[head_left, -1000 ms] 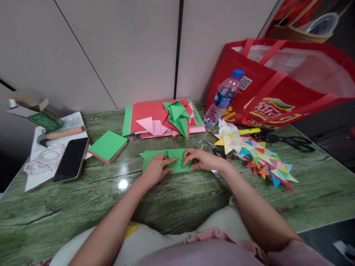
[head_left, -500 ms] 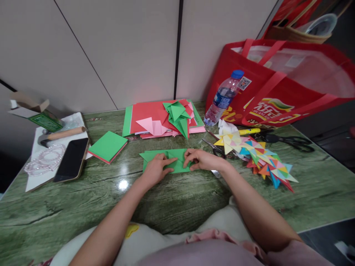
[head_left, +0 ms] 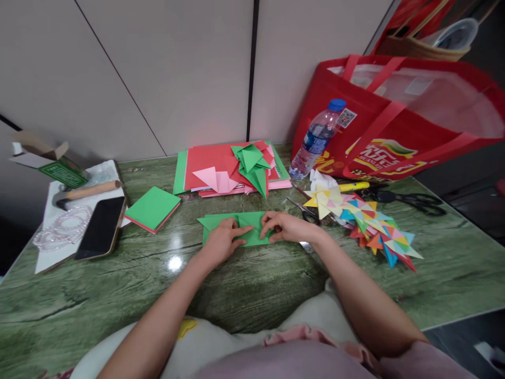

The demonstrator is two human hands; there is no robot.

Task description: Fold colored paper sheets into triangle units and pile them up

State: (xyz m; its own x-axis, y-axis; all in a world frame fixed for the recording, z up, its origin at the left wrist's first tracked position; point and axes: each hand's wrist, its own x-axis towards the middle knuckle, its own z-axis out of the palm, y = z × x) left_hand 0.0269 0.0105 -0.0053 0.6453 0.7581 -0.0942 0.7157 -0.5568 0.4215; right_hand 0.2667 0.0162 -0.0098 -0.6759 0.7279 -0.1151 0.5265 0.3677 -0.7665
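Note:
A folded sheet of green origami paper [head_left: 210, 222] lies flat on the table in front of me, with a pointed flap at its left end. My left hand [head_left: 224, 239] presses on its left half, index finger and thumb stretched out and apart. On the right half, my right hand [head_left: 284, 227] has its fingers curled in towards the thumb, gripping a fold. Part of the paper is hidden under both hands. Just behind the right hand is a small pair of scissors [head_left: 310, 215].
A stack of coloured paper [head_left: 205, 158] with folded pieces lies behind. At left are a green paper pad [head_left: 153, 208], phone [head_left: 100, 226], hammer [head_left: 92, 190] and box [head_left: 59, 168]. At right are a water bottle [head_left: 315, 142], red bag [head_left: 379, 116], colourful origami [head_left: 374, 223] and black scissors [head_left: 414, 199].
The whole view has shifted very slightly. Both hands stay on the green paper in nearly the same pose.

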